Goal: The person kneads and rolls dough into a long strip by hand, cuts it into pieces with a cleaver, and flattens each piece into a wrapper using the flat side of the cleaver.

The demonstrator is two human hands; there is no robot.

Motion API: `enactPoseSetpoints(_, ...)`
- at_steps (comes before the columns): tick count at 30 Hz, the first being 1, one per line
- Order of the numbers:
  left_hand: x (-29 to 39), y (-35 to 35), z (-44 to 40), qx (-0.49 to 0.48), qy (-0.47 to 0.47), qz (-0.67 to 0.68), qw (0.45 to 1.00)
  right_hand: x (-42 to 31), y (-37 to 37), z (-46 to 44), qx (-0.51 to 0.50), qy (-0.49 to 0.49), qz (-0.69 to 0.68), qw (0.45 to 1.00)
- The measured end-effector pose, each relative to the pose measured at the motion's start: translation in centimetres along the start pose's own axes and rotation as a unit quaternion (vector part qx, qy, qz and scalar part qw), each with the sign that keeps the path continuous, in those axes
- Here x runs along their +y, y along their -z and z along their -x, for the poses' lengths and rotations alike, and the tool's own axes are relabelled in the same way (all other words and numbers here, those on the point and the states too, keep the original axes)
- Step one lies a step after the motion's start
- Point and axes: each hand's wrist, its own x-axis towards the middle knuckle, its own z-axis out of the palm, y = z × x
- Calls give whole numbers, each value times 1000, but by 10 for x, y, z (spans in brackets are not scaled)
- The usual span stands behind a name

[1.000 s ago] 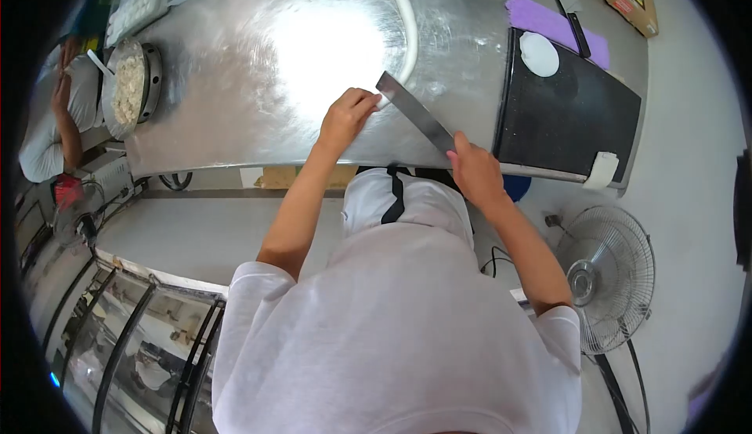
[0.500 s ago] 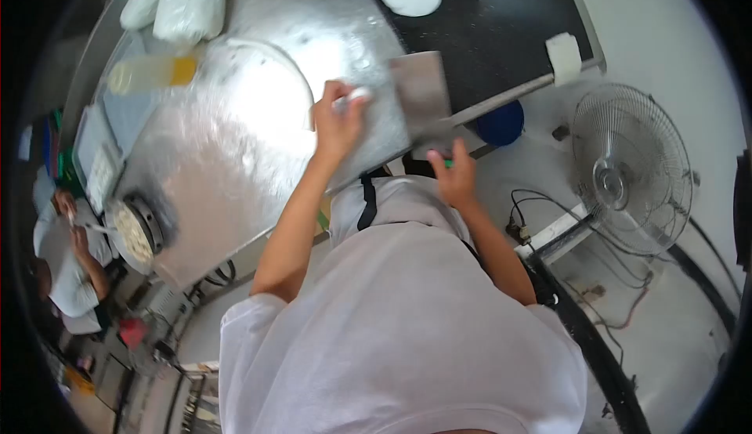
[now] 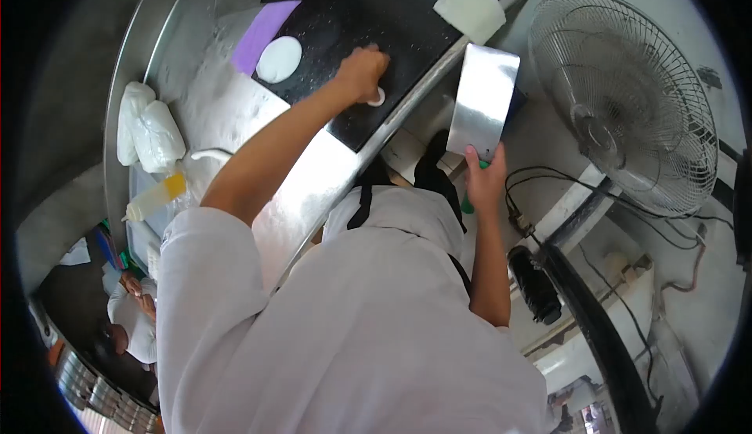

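My left hand [image 3: 364, 72] is closed over the black board, its fingers curled under. A small piece of white dough [image 3: 378, 98] shows at its thumb side; the fingertips are hidden. My right hand [image 3: 486, 174] grips the green handle of a wide-bladed cleaver [image 3: 486, 93]. The shiny blade points away from me, past the board's near edge. A flat white dough round [image 3: 279, 59] lies on the black board [image 3: 368, 11], left of my left hand.
A folded white cloth [image 3: 470, 11] lies on the board's right corner. Purple cloth [image 3: 270, 19] lines its left side. White plastic bags [image 3: 150, 130] and a yellow-tipped bottle [image 3: 157, 197] stand left. A standing fan [image 3: 627, 101] is at right. Another person [image 3: 133, 320] works at lower left.
My view has turned toward the board. My left hand has moved from above the metal table onto the board with the dough. The cleaver has swung to the right, off the board.
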Motion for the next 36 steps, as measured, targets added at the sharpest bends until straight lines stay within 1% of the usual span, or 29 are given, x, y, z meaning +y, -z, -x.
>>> enactPoseSetpoints(1, 4, -1, -5, -49, -12, -10, 999, -5, 3, -17, 0, -1, -6, 1000)
enactPoseSetpoints(2, 16, -2, -7, -52, -10, -13, 998, -22, 6, -34, -26, -16, -18, 999)
enactPoseSetpoints(3, 34, -4, -10, 58, 23, 59, 996, -32, 6, -53, -53, -30, -27, 998)
enactPoseSetpoints(4, 47, -7, -15, 170, 58, 131, 975, -33, 3, -73, -59, -31, -27, 997)
enactPoseSetpoints(5, 51, -20, -18, 169, 68, 133, 974, -34, -2, -94, -43, -13, -90, 995)
enactPoseSetpoints(6, 48, -39, -19, 216, 73, 62, 972, -36, -10, -115, -30, 6, -153, 988)
enactPoseSetpoints(7, 44, -47, -27, 263, 81, -10, 961, -27, -21, -139, -13, 23, -164, 986)
enactPoseSetpoints(8, 41, -39, -35, 264, 98, -9, 959, -25, -27, -164, -30, 21, -161, 986)
enactPoseSetpoints(9, 40, -29, -36, 250, 76, 12, 965, -21, -29, -187, -23, -19, -44, 999)
enactPoseSetpoints(10, 39, -26, -27, 232, 66, 33, 970, -15, -31, -203, -28, -59, 76, 995)
enactPoseSetpoints(11, 35, -26, -21, 239, 38, 74, 967, 2, -29, -222, -42, -12, 117, 992)
enactPoseSetpoints(12, 30, -23, -18, 252, 8, 104, 962, 5, -32, -241, -40, 7, 169, 985)
enactPoseSetpoints(13, 28, -20, -12, 243, -1, 105, 964, -14, -36, -249, -40, -15, 221, 974)
enactPoseSetpoints(14, 24, -17, -10, 234, -8, 105, 966, -43, -42, -253, -36, -62, 258, 964)
enactPoseSetpoints(16, 19, -21, -7, 271, -37, 143, 951, -86, -38, -255, -4, -140, 272, 952)
enactPoseSetpoints(18, 15, -22, -6, 250, -22, 148, 957, -56, -35, -261, 28, -22, 130, 991)
enactPoseSetpoints(19, 20, -28, -9, 251, -4, 142, 958, -41, -28, -263, 20, -20, 129, 991)
enactPoseSetpoints(20, 21, -32, -6, 265, -29, 163, 950, -26, -21, -265, 11, -18, 127, 992)
enactPoseSetpoints(21, 18, -36, -7, 278, -58, 184, 941, 5, -20, -269, 7, -3, 207, 978)
enactPoseSetpoints(22, 16, -35, -9, 283, -50, 182, 940, 19, -23, -274, 3, 13, 290, 957)
enactPoseSetpoints(23, 14, -34, -9, 288, -60, 184, 938, 10, -32, -277, -4, 17, 289, 957)
enactPoseSetpoints(25, 15, -34, -7, 294, -84, 196, 932, -28, -31, -264, -46, -68, 275, 958)
enactPoseSetpoints(26, 13, -33, -7, 297, -82, 194, 931, -37, -38, -260, -48, -64, 274, 958)
enactPoseSetpoints(28, 14, -33, -6, 321, -94, 187, 924, -48, -47, -248, 1, -85, 235, 968)
enactPoseSetpoints(29, 13, -34, -6, 337, -105, 179, 918, -50, -49, -240, 5, -83, 238, 968)
enactPoseSetpoints(31, 10, -39, -8, 351, -122, 175, 912, -53, -37, -221, -2, -48, 246, 968)
enactPoseSetpoints(33, 8, -37, -12, 368, -154, 173, 900, -37, -31, -187, 51, -76, 148, 985)
enactPoseSetpoints(34, 6, -37, -14, 381, -177, 209, 883, -34, -26, -159, 50, -35, 126, 990)
enactPoseSetpoints(36, 2, -34, -17, 401, -172, 241, 867, -29, -12, -97, 61, -61, 109, 990)
